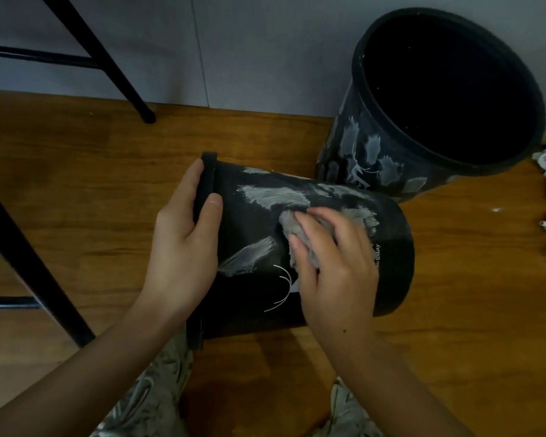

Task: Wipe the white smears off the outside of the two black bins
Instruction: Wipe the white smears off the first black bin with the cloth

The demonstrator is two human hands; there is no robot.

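**Wiping the near bin: press flat, work smear by smear**

The near bin (297,247) lies on its side on the wooden floor (76,184), mouth to the person's left, just in front of the knees. The left hand (183,247) grips its rim (207,184), fingers curled over the edge and thumb on the outer wall, which steadies it against rolling. The right hand (331,263) presses a grey cloth (300,234) to the wall, fingers curled round the bunched cloth.

White smears (271,197) sit above the cloth, toward the base and at lower left. To do this step well, I would keep the grip on the rim firm and rub with short, heavy strokes, since the marks look dried on and streaky. Refolding the cloth to a clean face should stop it spreading white about. The thin white printed lines and lettering appear to belong to the bin, so they need no scrubbing. Turning the bin by the rim would bring hidden sides up.

The far bin (423,121) stands upright beside the wall, touching or nearly touching the near one, its side thick with smears; it looks untouched. Most of the task seems left.
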